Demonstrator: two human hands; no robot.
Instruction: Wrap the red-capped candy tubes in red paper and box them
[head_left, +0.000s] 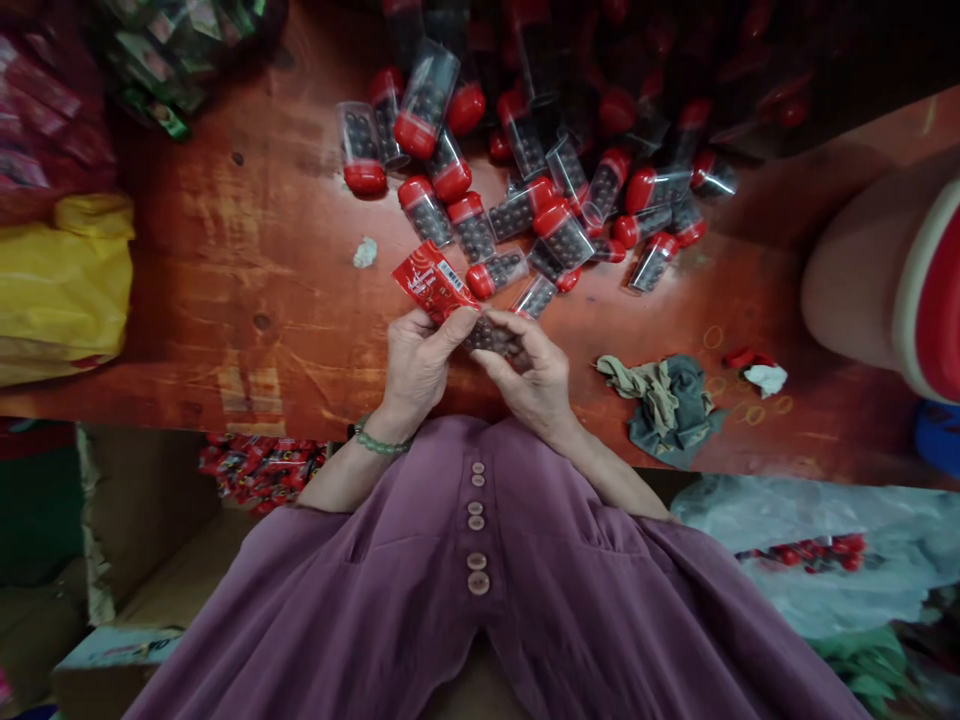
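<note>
Just above my lap, at the table's front edge, my two hands meet. My left hand [415,368] is closed, thumb and fingers pinching a printed red packet [433,280] with a barcode that sticks up to the left. My right hand [538,378] grips a clear tube of dark beads [489,337] between thumb and fingers, its end against the packet. My fingers cover part of both, so how far the packet overlaps the tube is hidden. Right beyond lie several similar red-capped tubes [564,233] in a loose pile.
Crumpled grey cloths [671,410] and rubber bands [750,412] lie at right, near a large white bucket [855,270]. A yellow bag [64,290] sits at left. Below the table edge are a carton [142,520] by red packets [262,465] and a clear plastic bag [810,600].
</note>
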